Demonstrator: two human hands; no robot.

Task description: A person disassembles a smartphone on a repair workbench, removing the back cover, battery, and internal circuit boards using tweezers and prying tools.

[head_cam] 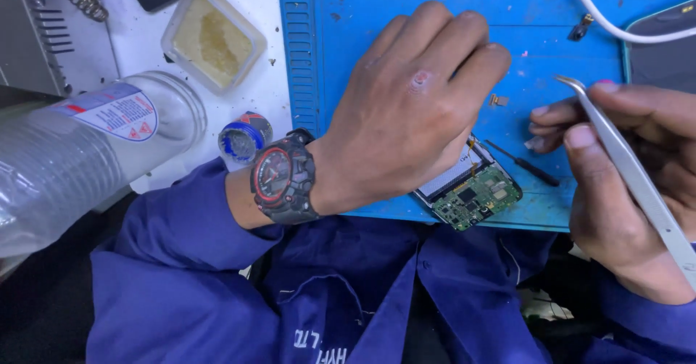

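Observation:
My left hand, with a black and red wristwatch on the wrist, lies over an opened phone with a green circuit board on a blue work mat. It covers most of the phone and presses it down. My right hand holds metal tweezers to the right of the board, tips raised above the mat. A thin black screwdriver lies on the mat between the hands.
A clear plastic bottle lies at the left with its blue cap nearby. A square tub of yellowish paste sits behind it. A white cable and a phone are at the top right. A small part rests on the mat.

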